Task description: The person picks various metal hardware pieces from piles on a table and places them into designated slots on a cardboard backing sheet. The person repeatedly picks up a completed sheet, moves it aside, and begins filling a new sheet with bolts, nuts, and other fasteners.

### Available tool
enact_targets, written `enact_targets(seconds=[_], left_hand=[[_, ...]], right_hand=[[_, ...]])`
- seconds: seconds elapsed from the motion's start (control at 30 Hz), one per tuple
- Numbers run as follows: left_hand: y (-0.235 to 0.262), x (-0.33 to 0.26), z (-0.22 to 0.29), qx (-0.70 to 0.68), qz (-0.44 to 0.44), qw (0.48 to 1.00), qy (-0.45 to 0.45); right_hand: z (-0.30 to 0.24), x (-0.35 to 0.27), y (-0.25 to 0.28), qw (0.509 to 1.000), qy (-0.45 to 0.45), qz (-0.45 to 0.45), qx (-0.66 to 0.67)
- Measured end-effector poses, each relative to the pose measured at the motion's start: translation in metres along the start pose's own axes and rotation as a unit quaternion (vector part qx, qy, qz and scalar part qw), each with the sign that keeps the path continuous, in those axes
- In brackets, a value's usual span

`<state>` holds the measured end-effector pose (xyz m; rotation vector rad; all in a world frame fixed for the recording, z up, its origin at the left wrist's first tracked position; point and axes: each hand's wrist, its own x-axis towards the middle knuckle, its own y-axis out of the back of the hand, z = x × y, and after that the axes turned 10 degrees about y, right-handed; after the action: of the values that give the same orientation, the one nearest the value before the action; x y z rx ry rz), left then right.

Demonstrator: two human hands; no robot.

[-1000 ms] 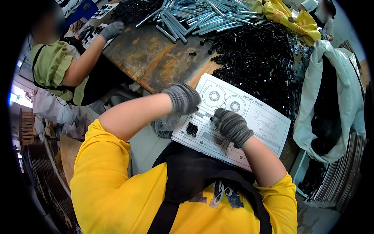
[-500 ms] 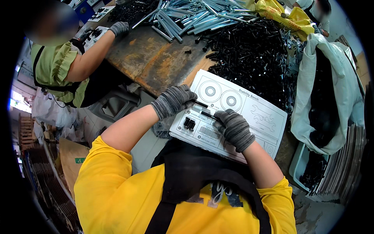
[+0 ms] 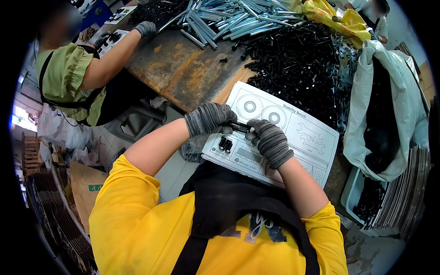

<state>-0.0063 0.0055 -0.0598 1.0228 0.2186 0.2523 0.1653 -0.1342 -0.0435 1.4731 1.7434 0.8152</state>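
Observation:
In grey knit gloves, both my hands meet above the left part of a white printed sheet stack point(image 3: 311, 130). My left hand point(image 3: 211, 120) pinches one end of some long black bolts point(image 3: 239, 126). On the other end, the fingers of my right hand point(image 3: 272, 143) are closed. The bolts lie side by side, close over the sheet; their exact number is partly hidden by the gloves. A small group of short black bolts point(image 3: 225, 145) rests on the sheet, just below my left fingertips. Line drawings of discs and wrenches cover the rest of the top sheet.
Beyond the sheets spreads a heap of black bolts point(image 3: 293, 57), with silvery metal tubes point(image 3: 229, 20) behind it. An open white sack point(image 3: 362, 114) stands right, above a pale blue bin point(image 3: 350, 197). A gloved co-worker point(image 3: 68, 78) works at left beside the rusty table point(image 3: 178, 64).
My hands have come together: the black bolts held apart in each hand now lie side by side between them. My right hand has moved up and left. The co-worker's arm has shifted slightly.

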Motion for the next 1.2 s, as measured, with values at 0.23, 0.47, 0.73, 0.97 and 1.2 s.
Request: enact_targets(seconds=[0.23,0.47,0.73,0.97,1.2], left_hand=[[-0.002,0.004,-0.002,0.055,0.01,0.998,-0.018],[-0.004,-0.001,-0.008,-0.01,0.044,0.998,-0.032],[-0.016,-0.055,0.029,-0.167,0.057,0.984,0.009],[-0.028,-0.053,0.033,-0.106,0.105,0.989,0.001],[-0.037,-0.056,0.029,-0.208,0.135,0.968,0.036]], right_hand=[[0.005,-0.001,-0.002,1.0,0.006,0.002,0.025],[0.0,0.0,0.0,0.999,-0.013,0.017,0.047],[-0.029,-0.035,-0.022,0.985,0.156,0.025,-0.067],[-0.033,-0.035,-0.032,0.985,0.121,0.022,-0.121],[-0.012,-0.051,-0.005,0.972,0.199,0.117,-0.047]])
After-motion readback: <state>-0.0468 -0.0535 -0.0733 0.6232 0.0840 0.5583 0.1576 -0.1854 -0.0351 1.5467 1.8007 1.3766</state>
